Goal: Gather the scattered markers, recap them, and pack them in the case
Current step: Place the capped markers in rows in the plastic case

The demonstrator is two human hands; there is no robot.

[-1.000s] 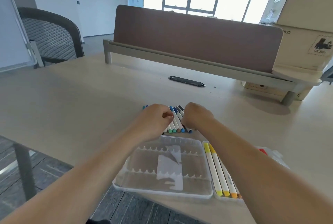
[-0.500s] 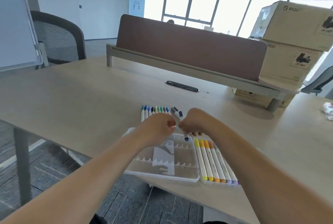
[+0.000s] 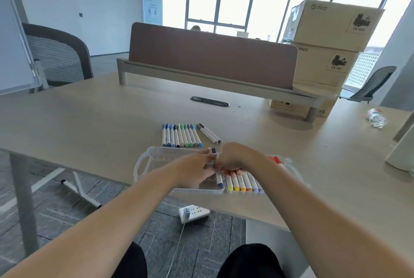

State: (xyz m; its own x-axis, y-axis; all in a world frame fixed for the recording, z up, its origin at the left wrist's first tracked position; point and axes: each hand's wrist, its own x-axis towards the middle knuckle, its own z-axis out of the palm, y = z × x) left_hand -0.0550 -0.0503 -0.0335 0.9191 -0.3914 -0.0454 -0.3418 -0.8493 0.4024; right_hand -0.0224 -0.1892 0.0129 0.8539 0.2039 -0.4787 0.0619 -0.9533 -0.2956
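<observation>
The navy marker (image 3: pixel 214 150) has a white barrel and a dark blue cap (its lower end shows blue). It stands tilted over the clear case (image 3: pixel 141 164) at the table's (image 3: pixel 89 125) near edge, just left of the packed markers (image 3: pixel 244 183). My left hand (image 3: pixel 195 167) pinches it below the cap with thumb and fingertips. My right hand (image 3: pixel 235 159) curls round the barrel, knuckles up. Half a second ago I held it higher, by the row of markers (image 3: pixel 181 135); now both hands have dropped over the case.
</observation>
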